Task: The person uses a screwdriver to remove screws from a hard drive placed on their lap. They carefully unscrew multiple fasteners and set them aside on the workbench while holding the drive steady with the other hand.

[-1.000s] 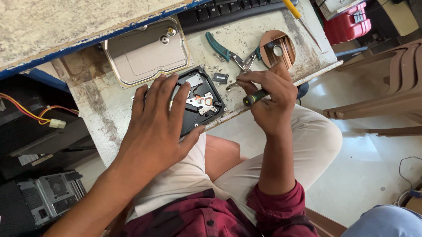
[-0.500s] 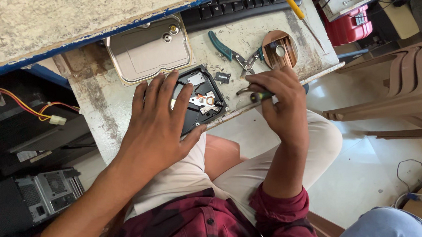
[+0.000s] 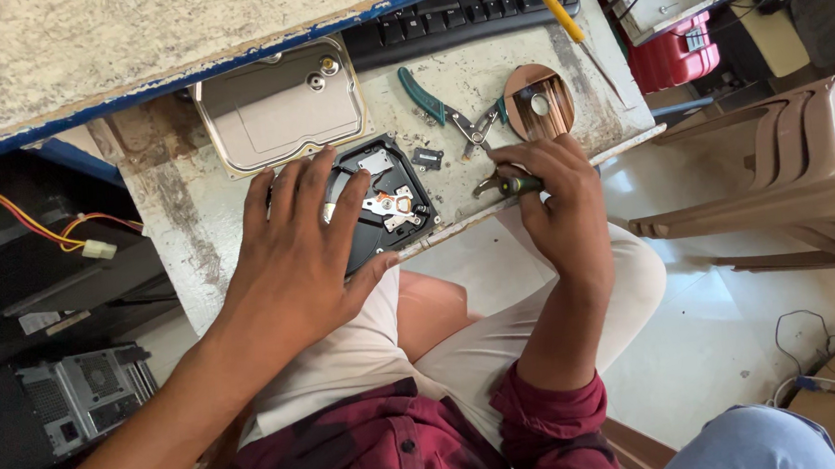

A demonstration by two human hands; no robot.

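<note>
— Starting at the far left, what do you see?

— A computer case (image 3: pixel 88 394) on the floor below, and above it a bundle of red and yellow wires ending in a pale connector (image 3: pixel 99 249). Then the bench (image 3: pixel 176 199), its top worn and stained.

— And the left hand?

— The left hand (image 3: pixel 296 264) lies flat with fingers spread wide, pressing down on the opened hard drive (image 3: pixel 385 202), which sits at the near edge of the bench. It grips nothing; it only covers the drive's left part. The drive's inner metal parts show just right of the fingers.

— What lies behind the drive?

— Its silver lid (image 3: pixel 278 106), set down flat and touching the drive's far edge. Behind that a black keyboard (image 3: pixel 459 3) runs along the back.

— Further right?

— A small dark bracket (image 3: pixel 426 157), then green-handled pliers (image 3: pixel 448 113), then a shiny disc platter (image 3: pixel 538 101). A yellow-handled tool (image 3: pixel 558 5) lies aslant over the keyboard's end.

— The right hand?

— The right hand (image 3: pixel 554 204) is closed around a small dark screwdriver (image 3: pixel 508 186), held at the bench edge just right of the drive — its tip points toward the drive, though I cannot tell whether it touches. Beyond it stand stacked plastic chairs (image 3: pixel 791 185).
</note>
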